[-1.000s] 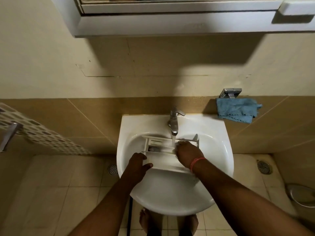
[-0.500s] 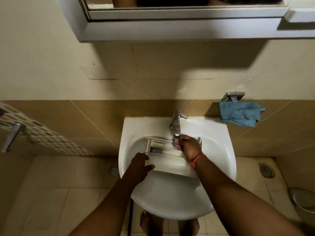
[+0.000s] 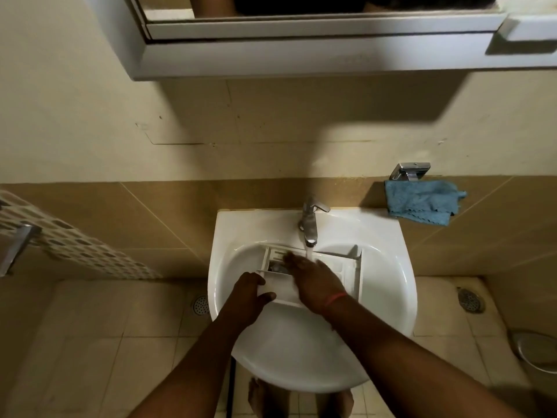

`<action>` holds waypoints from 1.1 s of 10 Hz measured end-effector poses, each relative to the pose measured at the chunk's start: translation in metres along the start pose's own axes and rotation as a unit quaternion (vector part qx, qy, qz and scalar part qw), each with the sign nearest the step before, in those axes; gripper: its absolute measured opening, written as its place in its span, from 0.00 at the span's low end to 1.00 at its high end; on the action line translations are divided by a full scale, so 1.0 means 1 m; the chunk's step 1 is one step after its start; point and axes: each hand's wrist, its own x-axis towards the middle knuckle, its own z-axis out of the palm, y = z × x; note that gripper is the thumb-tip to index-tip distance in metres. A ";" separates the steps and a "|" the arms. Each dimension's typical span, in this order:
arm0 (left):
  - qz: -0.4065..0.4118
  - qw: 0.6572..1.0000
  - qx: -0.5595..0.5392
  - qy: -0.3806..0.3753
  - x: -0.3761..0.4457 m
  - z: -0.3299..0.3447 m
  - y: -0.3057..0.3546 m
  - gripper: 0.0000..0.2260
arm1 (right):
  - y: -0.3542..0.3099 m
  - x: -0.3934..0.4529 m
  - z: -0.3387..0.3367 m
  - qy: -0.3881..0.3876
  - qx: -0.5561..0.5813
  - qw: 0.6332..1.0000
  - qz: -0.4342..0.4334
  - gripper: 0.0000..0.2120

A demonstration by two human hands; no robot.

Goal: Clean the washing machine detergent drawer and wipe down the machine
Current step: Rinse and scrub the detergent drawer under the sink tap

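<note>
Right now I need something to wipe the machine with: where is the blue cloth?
In the head view, the blue cloth hangs on the tiled wall under a metal holder, just right of the sink's back corner.

Left hand (image 3: 250, 292): centre of frame, fingers curled in a grip, thumb pointing right | Right hand (image 3: 313, 280): just right of it, fingers extended toward upper left, red band at wrist | Both forearms: enter from lower edge, converging upward.
</note>
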 end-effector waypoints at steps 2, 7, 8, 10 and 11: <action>-0.002 1.000 -0.011 -0.003 0.003 -0.001 0.001 0.19 | 0.045 -0.031 -0.022 -0.018 -0.163 0.985 0.058 0.25; -0.018 1.000 -0.010 0.009 -0.002 -0.008 -0.008 0.19 | -0.003 0.009 -0.044 -0.022 0.591 0.779 0.208 0.14; -0.016 1.000 -0.013 0.012 -0.002 -0.007 -0.007 0.20 | 0.007 -0.010 -0.049 -0.176 0.054 0.979 0.090 0.17; -0.022 1.000 0.001 0.007 -0.003 -0.001 -0.008 0.19 | -0.026 0.000 -0.043 -0.184 0.054 0.975 0.110 0.21; -0.014 1.000 0.005 0.005 -0.001 -0.002 -0.009 0.19 | 0.000 -0.005 -0.066 -0.005 -0.025 0.996 0.087 0.17</action>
